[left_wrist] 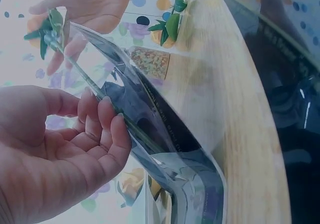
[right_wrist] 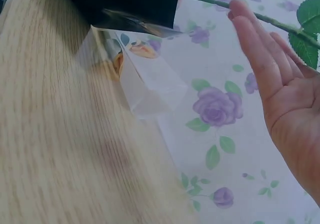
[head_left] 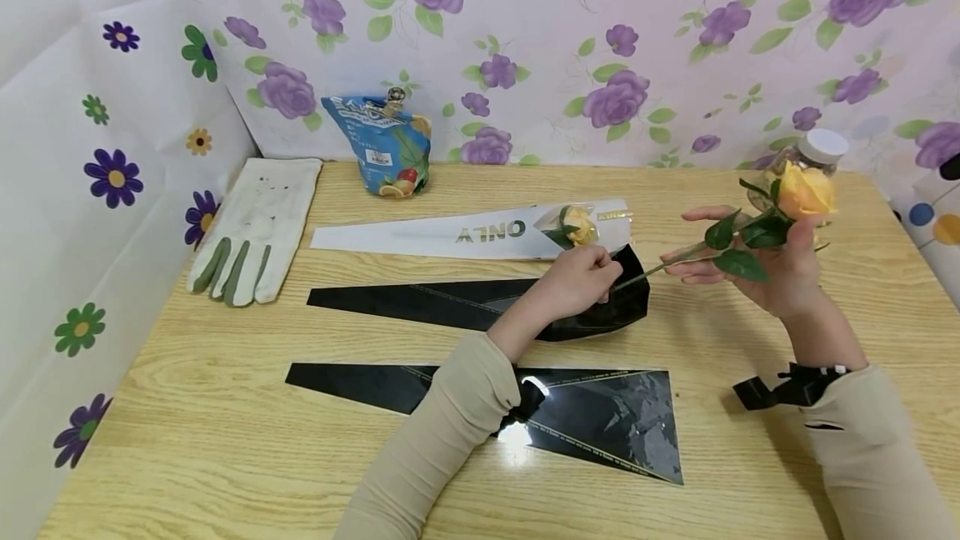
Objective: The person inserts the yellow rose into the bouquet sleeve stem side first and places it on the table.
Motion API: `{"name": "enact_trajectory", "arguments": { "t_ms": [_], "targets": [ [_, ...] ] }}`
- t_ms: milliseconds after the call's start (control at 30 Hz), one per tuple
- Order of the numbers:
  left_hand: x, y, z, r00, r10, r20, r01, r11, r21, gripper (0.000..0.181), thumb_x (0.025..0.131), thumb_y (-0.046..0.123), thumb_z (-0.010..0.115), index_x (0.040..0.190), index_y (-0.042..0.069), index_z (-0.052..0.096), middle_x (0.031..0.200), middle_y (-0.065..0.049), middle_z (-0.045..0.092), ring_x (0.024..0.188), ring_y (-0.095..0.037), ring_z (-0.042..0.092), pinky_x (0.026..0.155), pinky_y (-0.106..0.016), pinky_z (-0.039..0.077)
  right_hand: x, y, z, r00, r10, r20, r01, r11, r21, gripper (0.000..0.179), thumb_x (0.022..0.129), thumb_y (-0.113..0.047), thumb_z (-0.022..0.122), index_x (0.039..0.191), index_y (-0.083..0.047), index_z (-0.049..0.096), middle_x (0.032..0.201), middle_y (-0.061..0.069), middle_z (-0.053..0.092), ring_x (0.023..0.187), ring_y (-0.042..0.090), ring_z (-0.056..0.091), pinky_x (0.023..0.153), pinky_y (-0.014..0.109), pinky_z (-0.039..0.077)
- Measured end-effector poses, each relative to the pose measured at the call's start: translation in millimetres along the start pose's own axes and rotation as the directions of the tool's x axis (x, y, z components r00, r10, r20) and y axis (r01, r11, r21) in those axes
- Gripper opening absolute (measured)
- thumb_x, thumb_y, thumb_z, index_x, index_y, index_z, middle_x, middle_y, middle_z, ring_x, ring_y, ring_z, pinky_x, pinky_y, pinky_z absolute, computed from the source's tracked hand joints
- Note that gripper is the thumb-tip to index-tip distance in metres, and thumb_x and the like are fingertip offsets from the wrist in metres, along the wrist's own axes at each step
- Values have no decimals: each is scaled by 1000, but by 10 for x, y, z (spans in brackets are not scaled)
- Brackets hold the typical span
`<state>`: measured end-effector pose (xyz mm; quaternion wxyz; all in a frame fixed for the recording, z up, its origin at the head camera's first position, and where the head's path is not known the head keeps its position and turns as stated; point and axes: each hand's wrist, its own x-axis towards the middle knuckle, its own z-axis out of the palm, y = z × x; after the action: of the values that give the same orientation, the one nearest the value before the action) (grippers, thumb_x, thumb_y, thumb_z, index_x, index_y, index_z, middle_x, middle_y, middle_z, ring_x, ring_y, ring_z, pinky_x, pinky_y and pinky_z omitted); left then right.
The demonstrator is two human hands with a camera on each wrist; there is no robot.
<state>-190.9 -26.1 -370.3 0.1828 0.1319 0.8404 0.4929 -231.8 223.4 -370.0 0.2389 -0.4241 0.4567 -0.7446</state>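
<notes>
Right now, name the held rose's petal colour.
Yellow tinged orange; the petals show best in the head view.

Reads "ONLY" in large metallic capitals on the white sleeve [head_left: 438, 232], upside down in the head view; bears smaller gold lettering at its wide end, hard to make out. Shows characters and a barcode label [head_left: 378, 157] on the blue pouch [head_left: 393, 144], illegible. Runs in tiny unreadable print along the lower black sleeve [head_left: 600, 411] and upper black sleeve [head_left: 427, 302].
</notes>
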Motion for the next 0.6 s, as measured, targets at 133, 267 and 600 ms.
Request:
{"name": "enact_trajectory", "arguments": {
  "t_ms": [133, 267, 600],
  "targets": [
    [7, -9, 3, 1000, 8, 2, -8, 1000, 9, 29, 100, 25, 41, 81, 8, 55, 70, -2, 59, 47, -13, 40, 51, -25, 36, -6, 1, -1, 993, -53, -107, 47, 997, -53, 73, 101, -47, 15, 137, 15, 30, 121, 28, 56, 99, 37, 63, 83, 39, 51],
    [8, -17, 9, 1000, 15, -1, -15, 1000, 7, 29, 100, 24, 41, 80, 9, 55, 69, -2, 59, 48, -14, 41, 51, -25, 36, 7, 16, 26, 930, -125, -346, 70, 984, -166, 54, 105, -24, 19, 117, 14, 55, 107, 19, 66, 73, 24, 66, 64, 30, 50],
    [-27, 34, 44, 997, 68, -46, -67, 997, 23, 29, 101, 24, 40, 78, 10, 52, 68, -1, 57, 48, -13, 43, 48, -25, 35, 97, 60, 214, 878, -117, -463, 5, 972, -237, 36, 102, -6, 32, 104, 9, 64, 108, 12, 68, 65, 19, 66, 61, 26, 53]
  ]
}}
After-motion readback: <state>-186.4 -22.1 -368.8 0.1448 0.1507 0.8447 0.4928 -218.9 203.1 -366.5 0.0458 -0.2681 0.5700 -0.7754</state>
